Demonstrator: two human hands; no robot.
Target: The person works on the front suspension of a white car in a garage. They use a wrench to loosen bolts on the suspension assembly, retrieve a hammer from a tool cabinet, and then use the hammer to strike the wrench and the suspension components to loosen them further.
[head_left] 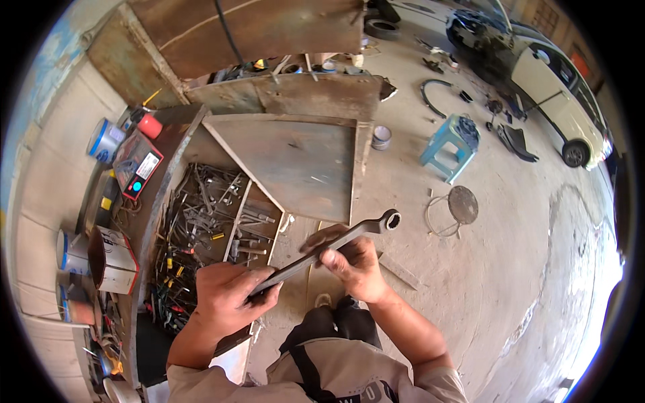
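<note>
A long steel ring spanner (299,263) runs diagonally across the middle of the head view, its ringed end at the upper right. My left hand (230,295) grips the lower end, with thumb and fingers around the shaft. My right hand (353,269) holds the shaft nearer the ring end, thumb on the near side and fingers behind it. To the left of both hands is an open metal drawer (205,208) crowded with spanners, pliers and other hand tools.
A metal bench (161,161) with cans and boxes lines the left. A dented metal panel (282,164) lies ahead. On the floor are a blue stool (443,154), a round disc (463,205), a can (381,138) and loose car parts. A pale car (557,107) stands back right.
</note>
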